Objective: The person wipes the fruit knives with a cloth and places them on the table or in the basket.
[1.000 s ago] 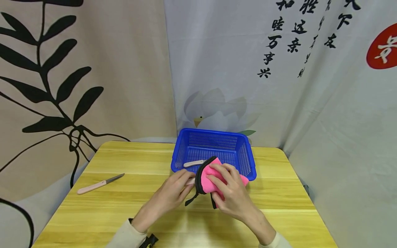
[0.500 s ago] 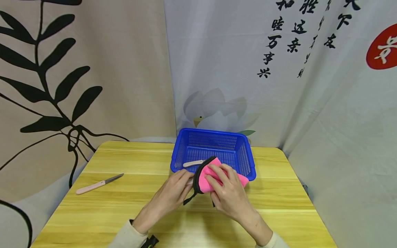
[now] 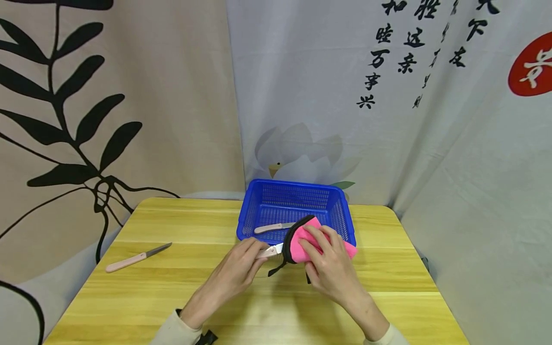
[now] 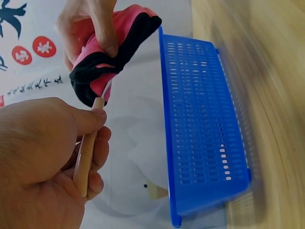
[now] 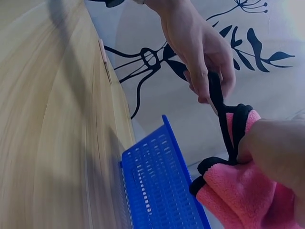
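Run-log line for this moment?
left hand: grips knife | right hand: holds cloth at blade | basket: second knife | table: third knife

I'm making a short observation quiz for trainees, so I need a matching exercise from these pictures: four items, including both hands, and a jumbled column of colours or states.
Column one
1. left hand
2. cloth
3. right hand
4. basket

Column two
A. pink and black
B. holds a partly covered knife by its handle
C. blue, with another knife lying in it
D. grips the cloth

Right pairs: 1-B, 2-A, 3-D, 4-C
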### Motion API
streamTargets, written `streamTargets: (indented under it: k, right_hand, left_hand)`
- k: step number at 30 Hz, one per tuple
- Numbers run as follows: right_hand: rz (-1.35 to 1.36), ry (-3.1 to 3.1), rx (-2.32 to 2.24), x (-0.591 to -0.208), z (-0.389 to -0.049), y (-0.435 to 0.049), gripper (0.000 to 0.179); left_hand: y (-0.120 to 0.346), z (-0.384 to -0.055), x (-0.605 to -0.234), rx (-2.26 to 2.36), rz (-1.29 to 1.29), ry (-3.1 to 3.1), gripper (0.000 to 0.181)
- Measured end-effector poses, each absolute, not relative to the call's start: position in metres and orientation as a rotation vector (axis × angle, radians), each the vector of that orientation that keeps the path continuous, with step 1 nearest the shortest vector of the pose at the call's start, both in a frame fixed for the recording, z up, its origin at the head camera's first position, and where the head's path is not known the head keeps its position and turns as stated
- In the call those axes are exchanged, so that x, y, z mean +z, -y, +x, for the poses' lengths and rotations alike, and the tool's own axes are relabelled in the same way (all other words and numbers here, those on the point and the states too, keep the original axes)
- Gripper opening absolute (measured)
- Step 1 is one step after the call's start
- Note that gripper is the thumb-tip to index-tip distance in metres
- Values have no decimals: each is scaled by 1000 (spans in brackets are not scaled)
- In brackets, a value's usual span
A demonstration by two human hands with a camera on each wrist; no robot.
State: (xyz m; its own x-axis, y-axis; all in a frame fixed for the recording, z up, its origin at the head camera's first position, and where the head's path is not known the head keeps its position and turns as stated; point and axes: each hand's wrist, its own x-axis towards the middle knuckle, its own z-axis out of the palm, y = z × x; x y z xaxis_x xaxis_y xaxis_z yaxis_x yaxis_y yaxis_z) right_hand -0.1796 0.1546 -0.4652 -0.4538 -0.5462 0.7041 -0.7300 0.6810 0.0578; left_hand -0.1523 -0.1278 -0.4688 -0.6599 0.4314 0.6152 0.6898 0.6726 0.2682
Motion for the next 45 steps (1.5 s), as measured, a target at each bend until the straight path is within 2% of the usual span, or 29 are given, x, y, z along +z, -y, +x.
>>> streamTargets:
  k: [10,17,27,45]
  right_hand:
    - [958,2145,365,-469,-185,-172,46]
    - [938,2081,438,-468,-186,-179,42]
    - [1056,1932,544,-467,-178,-161,45]
    - [1165,1915,405,-476,-169,-136,42]
  left_hand:
    - [130,-149,-472,-706,-863,2405,18]
    - [133,-147,-479,-754,-844,2427,22]
    - [132,-146,-488,-724,-823,2399,27]
    - [123,-148,-482,-802,-866,2352,31]
